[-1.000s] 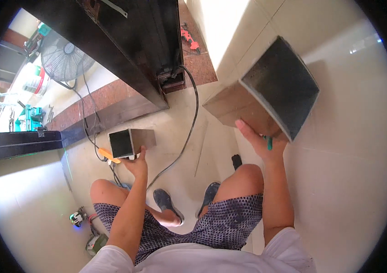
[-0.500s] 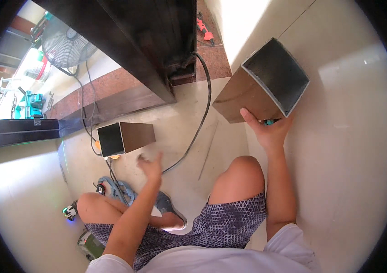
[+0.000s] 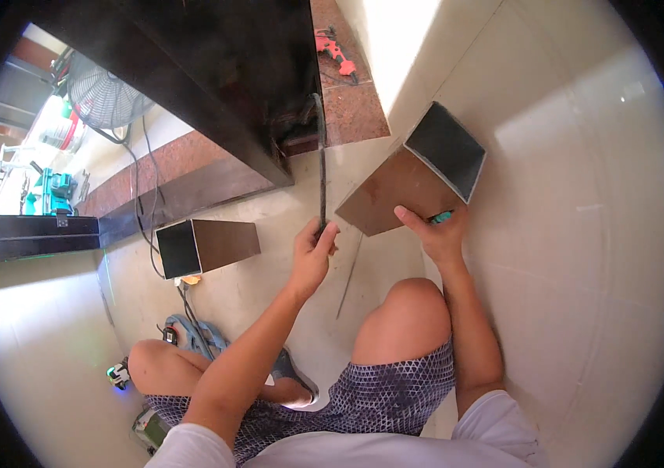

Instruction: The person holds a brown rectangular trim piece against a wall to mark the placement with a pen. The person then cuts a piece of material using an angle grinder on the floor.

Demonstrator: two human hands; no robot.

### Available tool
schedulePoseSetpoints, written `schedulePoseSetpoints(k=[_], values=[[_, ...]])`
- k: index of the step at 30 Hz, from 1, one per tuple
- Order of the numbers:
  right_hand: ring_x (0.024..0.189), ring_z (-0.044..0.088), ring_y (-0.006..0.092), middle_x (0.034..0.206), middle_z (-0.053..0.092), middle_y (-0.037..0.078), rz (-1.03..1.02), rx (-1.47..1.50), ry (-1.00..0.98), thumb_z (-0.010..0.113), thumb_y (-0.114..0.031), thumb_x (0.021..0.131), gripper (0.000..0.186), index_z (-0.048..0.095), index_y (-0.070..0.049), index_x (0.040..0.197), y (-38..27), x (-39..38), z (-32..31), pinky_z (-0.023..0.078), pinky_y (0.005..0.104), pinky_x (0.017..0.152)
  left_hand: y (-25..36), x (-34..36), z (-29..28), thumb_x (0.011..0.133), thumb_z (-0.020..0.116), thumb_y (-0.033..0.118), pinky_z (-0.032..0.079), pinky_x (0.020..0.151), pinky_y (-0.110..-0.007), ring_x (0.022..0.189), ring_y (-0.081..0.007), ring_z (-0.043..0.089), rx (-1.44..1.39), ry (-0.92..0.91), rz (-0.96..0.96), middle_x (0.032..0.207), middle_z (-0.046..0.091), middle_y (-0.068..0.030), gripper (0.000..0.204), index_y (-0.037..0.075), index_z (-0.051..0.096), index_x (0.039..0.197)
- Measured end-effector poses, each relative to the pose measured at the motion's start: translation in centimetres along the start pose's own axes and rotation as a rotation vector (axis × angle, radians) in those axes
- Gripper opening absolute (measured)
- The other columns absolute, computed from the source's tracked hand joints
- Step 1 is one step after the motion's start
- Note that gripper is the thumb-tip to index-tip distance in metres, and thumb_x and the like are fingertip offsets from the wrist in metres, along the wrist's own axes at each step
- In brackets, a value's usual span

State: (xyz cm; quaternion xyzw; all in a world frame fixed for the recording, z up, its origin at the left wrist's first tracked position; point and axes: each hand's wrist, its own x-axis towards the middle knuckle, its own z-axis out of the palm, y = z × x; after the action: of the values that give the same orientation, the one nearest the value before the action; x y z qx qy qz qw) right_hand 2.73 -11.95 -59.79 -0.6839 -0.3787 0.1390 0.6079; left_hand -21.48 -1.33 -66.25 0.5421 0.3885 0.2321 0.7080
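Note:
My left hand (image 3: 315, 251) is closed round a black cable (image 3: 323, 175), which runs up from my fist to the foot of the dark upright frame. On the right, my right hand (image 3: 441, 240) grips a brown square tube (image 3: 394, 195) with its dark open end tilted up and away. A small teal object (image 3: 442, 217) shows between my fingers and the tube; its kind I cannot make out. A second, shorter brown square tube (image 3: 227, 244) lies on the floor left of my left hand, its open end facing left.
The dark frame (image 3: 215, 78) rises ahead, over a reddish stone sill (image 3: 354, 113). A red power tool (image 3: 338, 58) lies on the sill. Beyond the opening at left are a fan (image 3: 110, 90) and a teal tool (image 3: 57, 191). A small lit device (image 3: 119, 374) stands left of my knee.
My left hand has moved right and up and taken hold of the cable, pulling it straighter. The tube in my right hand has come lower and left.

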Motion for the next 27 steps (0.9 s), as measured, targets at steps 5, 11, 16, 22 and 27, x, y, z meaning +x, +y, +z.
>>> schedulePoseSetpoints(k=[5, 11, 16, 22, 27], values=[[0.117, 0.067, 0.0217, 0.128, 0.069, 0.011, 0.204, 0.329, -0.072, 0.099, -0.012, 0.074, 0.079, 0.055, 0.000, 0.139, 3.2, -0.3, 1.2, 0.056, 0.0386, 0.101, 10.2, -2.9, 1.7, 0.116, 0.046, 0.033, 0.054, 0.077, -0.031, 0.076, -0.0132, 0.058, -0.220, -0.125, 0.024, 0.084, 0.057, -0.0019, 0.043, -0.003, 0.062, 0.135], [0.096, 0.065, 0.0133, 0.115, 0.068, 0.004, 0.516, 0.617, -0.097, 0.092, -0.014, 0.082, 0.063, 0.058, -0.005, 0.134, 8.4, -0.8, 4.3, 0.053, 0.0292, 0.077, 11.2, -2.1, 6.3, 0.117, 0.040, 0.034, 0.054, 0.091, -0.034, 0.088, -0.0197, 0.065, -0.303, -0.183, -0.083, 0.100, 0.068, -0.0082, 0.054, -0.006, 0.051, 0.152], [0.076, 0.055, 0.0064, 0.104, 0.065, -0.003, 0.619, 0.908, 0.077, 0.088, -0.015, 0.086, 0.046, 0.062, -0.010, 0.124, 9.9, -1.2, 6.9, 0.040, 0.0242, 0.060, 8.2, -0.9, 6.8, 0.116, 0.044, 0.040, 0.055, 0.100, -0.039, 0.098, -0.0226, 0.071, -0.554, -0.086, -0.396, 0.104, 0.073, -0.0091, 0.058, -0.009, 0.058, 0.144], [0.097, 0.063, 0.0121, 0.117, 0.068, 0.000, 0.440, 0.874, 0.124, 0.089, -0.011, 0.084, 0.059, 0.060, -0.007, 0.135, 10.7, -2.0, 6.7, 0.051, 0.0279, 0.078, 7.4, 3.0, 4.6, 0.101, 0.054, 0.075, 0.050, 0.115, -0.051, 0.130, -0.0429, 0.059, -0.963, 0.051, -0.902, 0.143, 0.057, -0.0237, 0.101, -0.003, 0.035, 0.162], [0.122, 0.063, 0.0205, 0.133, 0.067, 0.006, 0.293, 0.692, 0.075, 0.093, -0.011, 0.082, 0.071, 0.058, -0.003, 0.143, 10.0, -2.9, 5.6, 0.053, 0.0368, 0.104, 6.2, 6.3, 3.7, 0.097, 0.058, 0.075, 0.038, 0.120, -0.070, 0.146, -0.0495, 0.046, -0.994, -0.101, -0.654, 0.166, 0.039, -0.0237, 0.095, 0.015, 0.032, 0.166]])
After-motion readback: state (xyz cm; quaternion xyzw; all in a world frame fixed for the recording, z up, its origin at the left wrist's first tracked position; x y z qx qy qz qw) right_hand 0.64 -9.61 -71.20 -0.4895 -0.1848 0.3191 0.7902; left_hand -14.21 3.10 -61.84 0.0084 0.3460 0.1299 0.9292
